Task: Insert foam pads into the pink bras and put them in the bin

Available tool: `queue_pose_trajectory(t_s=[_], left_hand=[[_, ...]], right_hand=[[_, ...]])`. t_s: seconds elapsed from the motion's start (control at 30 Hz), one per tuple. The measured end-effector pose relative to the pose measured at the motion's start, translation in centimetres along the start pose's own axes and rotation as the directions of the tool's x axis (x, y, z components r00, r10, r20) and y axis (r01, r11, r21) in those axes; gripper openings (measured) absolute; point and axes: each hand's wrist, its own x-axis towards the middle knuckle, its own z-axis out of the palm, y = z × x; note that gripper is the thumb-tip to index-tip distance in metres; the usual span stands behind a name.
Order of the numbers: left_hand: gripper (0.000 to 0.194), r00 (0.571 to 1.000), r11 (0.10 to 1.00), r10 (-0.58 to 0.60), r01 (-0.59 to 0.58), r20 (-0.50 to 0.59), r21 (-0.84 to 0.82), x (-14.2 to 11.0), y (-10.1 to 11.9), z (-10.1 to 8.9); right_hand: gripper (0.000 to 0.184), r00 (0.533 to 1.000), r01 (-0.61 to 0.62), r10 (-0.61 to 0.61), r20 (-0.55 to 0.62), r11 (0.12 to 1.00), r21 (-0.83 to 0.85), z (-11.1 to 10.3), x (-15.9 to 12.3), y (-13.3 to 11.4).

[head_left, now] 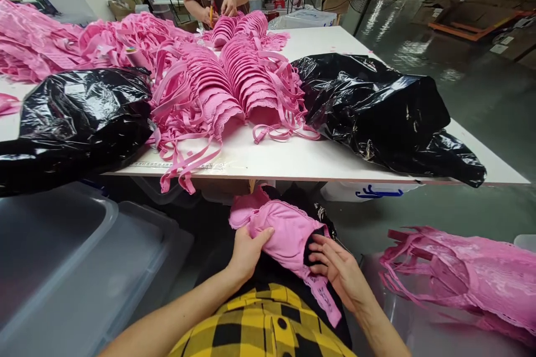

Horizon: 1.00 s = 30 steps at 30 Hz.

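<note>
A pink bra [288,228] with lace trim lies over my lap, below the table's front edge. My left hand [249,251] is closed on its left part, the thumb lying on top of the fabric. At the other end, my right hand [335,262] has its fingers spread and slightly bent at the bra's right edge, beside a dark opening. Whether those fingertips press on the cloth is hard to make out. A lace band [324,295] of the bra hangs down between my hands and to the right.
Nested rows of pink bras [247,78] stand on the white table [259,159], between a black plastic bag [84,117] and another black bag [377,111]. Across it, a co-worker's hands [221,8] hold orange-handled scissors. Plastic bins [113,245] are left; more pink bras [469,273] lie right.
</note>
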Motion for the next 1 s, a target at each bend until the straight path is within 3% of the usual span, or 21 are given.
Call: queue_pose_trajectory(t_s=[0.1, 0.2, 0.27, 0.37, 0.47, 0.53, 0.6, 0.67, 0.73, 0.83, 0.9, 1.0], left_hand=[[0.032, 0.992, 0.997, -0.069, 0.072, 0.105, -0.025, -0.6, -0.1, 0.4], [0.030, 0.980, 0.954, -0.160, 0.185, 0.117, -0.238, -0.8, -0.1, 0.9], [0.032, 0.972, 0.894, -0.209, 0.233, 0.105, -0.383, -0.7, 0.0, 1.0], [0.042, 0.948, 0.854, -0.248, 0.312, 0.201, -0.417, -0.6, 0.0, 1.1], [0.051, 0.966, 0.914, -0.204, 0.247, 0.162, -0.323, -0.6, 0.0, 1.3], [0.048, 0.986, 0.949, -0.149, 0.164, 0.076, -0.269, -0.6, -0.1, 1.4], [0.044, 0.987, 0.955, -0.135, 0.152, 0.084, -0.254, -0.5, -0.2, 1.5], [0.042, 0.981, 0.936, -0.167, 0.190, 0.103, -0.296, -0.2, -0.3, 1.6], [0.039, 0.977, 0.902, -0.209, 0.211, 0.046, -0.376, 0.3, -0.4, 1.4], [0.036, 0.969, 0.870, -0.216, 0.137, -0.118, -0.473, 1.1, -0.1, 0.8], [0.036, 0.972, 0.880, -0.164, 0.068, -0.167, -0.470, 1.4, 0.0, 0.4], [0.035, 0.989, 0.916, -0.099, 0.048, -0.109, -0.398, 0.9, -0.1, 0.2]], right_hand=[[0.039, 0.994, 0.102, -0.091, 0.067, 0.974, -0.201, 1.3, -0.1, 0.0], [0.032, 0.976, 0.217, -0.207, 0.068, 0.918, -0.331, 2.3, 0.2, 0.1], [0.024, 0.979, 0.202, -0.196, 0.052, 0.916, -0.347, 2.5, 0.4, 0.2], [0.023, 0.987, 0.156, -0.163, 0.007, 0.931, -0.329, 2.1, 0.7, 0.3], [0.030, 0.996, 0.086, -0.081, 0.027, 0.954, -0.287, 1.9, 0.7, 0.4], [0.035, 0.996, 0.033, -0.010, 0.088, 0.963, -0.269, 2.1, 0.5, 0.5], [0.038, 0.988, 0.047, -0.002, 0.154, 0.957, -0.287, 2.4, 0.2, 0.7], [0.037, 0.978, 0.103, -0.034, 0.205, 0.935, -0.338, 2.7, -0.1, 1.0], [0.034, 0.970, 0.119, -0.026, 0.240, 0.915, -0.385, 2.7, -0.5, 1.4], [0.033, 0.964, 0.063, 0.039, 0.261, 0.926, -0.373, 2.3, -0.9, 1.4], [0.040, 0.965, 0.038, 0.043, 0.257, 0.953, -0.301, 1.9, -0.9, 1.0], [0.050, 0.960, 0.068, 0.012, 0.278, 0.958, -0.278, 2.1, -0.6, 0.2]])
